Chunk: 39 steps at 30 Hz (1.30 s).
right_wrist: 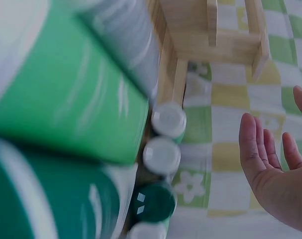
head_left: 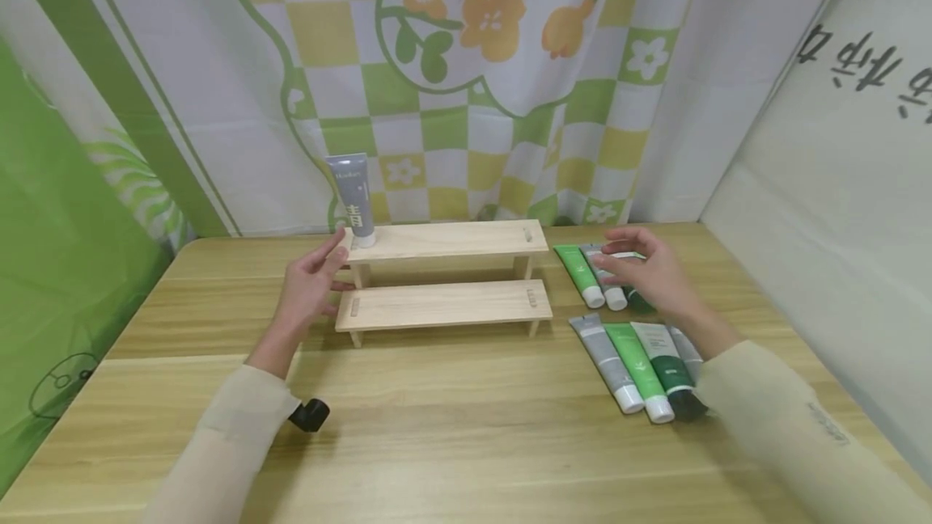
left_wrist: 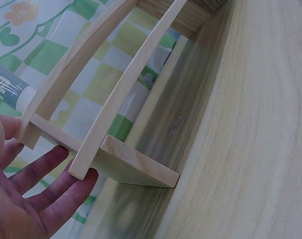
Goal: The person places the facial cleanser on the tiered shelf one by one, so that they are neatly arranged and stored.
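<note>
A two-tier wooden shelf (head_left: 451, 239) stands near the back of the table. On the left end of its upper tier, a blue-grey squeeze tube (head_left: 355, 199) stands upright on its white cap. My left hand (head_left: 302, 285) is at the shelf's left side, fingers spread; in the left wrist view its fingertips touch the shelf's end (left_wrist: 86, 164). Over the back row of tubes hovers my right hand (head_left: 651, 273), fingers loosely bent and holding nothing. Below it lie a green tube (head_left: 578, 273) and a grey tube (head_left: 616, 297), with others partly hidden by the hand.
A front row of tubes lies on the table at right: a grey one (head_left: 607, 362), a green one (head_left: 641, 370), a white and dark-green one (head_left: 666, 358) and another partly covered by my sleeve. A black object (head_left: 313, 415) shows beside my left sleeve. A patterned curtain (head_left: 466, 128) hangs behind.
</note>
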Each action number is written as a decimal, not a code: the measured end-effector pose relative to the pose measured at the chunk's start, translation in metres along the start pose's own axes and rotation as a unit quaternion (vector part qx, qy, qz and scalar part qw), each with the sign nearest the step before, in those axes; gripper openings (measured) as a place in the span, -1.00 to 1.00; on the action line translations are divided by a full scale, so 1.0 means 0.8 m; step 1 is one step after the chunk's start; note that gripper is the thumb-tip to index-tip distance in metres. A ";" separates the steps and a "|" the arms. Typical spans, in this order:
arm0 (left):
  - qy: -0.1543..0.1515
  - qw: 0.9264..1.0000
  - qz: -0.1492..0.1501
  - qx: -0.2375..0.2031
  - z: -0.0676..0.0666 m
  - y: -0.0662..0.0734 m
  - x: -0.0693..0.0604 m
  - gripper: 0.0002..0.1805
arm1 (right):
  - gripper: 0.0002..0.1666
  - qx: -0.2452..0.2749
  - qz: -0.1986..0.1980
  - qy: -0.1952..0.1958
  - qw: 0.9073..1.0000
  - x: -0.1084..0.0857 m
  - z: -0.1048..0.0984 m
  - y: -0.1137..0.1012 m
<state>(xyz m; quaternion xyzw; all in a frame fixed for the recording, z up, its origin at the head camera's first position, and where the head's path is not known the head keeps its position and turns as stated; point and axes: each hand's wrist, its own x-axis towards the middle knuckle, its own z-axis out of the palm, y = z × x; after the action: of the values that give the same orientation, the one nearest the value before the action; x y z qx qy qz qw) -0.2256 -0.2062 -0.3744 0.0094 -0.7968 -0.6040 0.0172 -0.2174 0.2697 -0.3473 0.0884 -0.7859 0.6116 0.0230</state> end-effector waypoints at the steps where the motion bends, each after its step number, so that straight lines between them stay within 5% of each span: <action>1: 0.000 1.000 0.001 0.000 0.000 -0.001 0.000 -0.40 | -0.50 -0.001 0.002 0.000 1.000 0.000 -0.006 0.002; 11: 0.004 1.000 -0.008 -0.005 -0.002 0.000 0.000 -0.40 | -0.56 -0.013 0.076 0.001 0.997 0.002 -0.061 0.021; 24: 0.003 1.000 -0.013 -0.008 -0.002 0.000 -0.001 -0.41 | 0.01 -0.056 0.165 -0.022 0.984 0.005 -0.108 0.048; 31: 0.002 1.000 -0.008 -0.002 -0.002 -0.002 0.000 -0.40 | 0.11 -0.018 0.209 -0.023 0.977 0.019 -0.137 0.075; 39: 0.004 1.000 -0.017 -0.005 0.001 0.000 0.001 -0.40 | 0.07 -0.051 0.236 -0.050 0.969 0.027 -0.145 0.075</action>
<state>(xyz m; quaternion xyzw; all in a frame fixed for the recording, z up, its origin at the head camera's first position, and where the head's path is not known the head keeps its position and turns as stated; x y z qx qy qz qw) -0.2263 -0.2058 -0.3745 0.0248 -0.7934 -0.6081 0.0099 -0.2572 0.3932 -0.3726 -0.0705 -0.8146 0.5539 -0.1569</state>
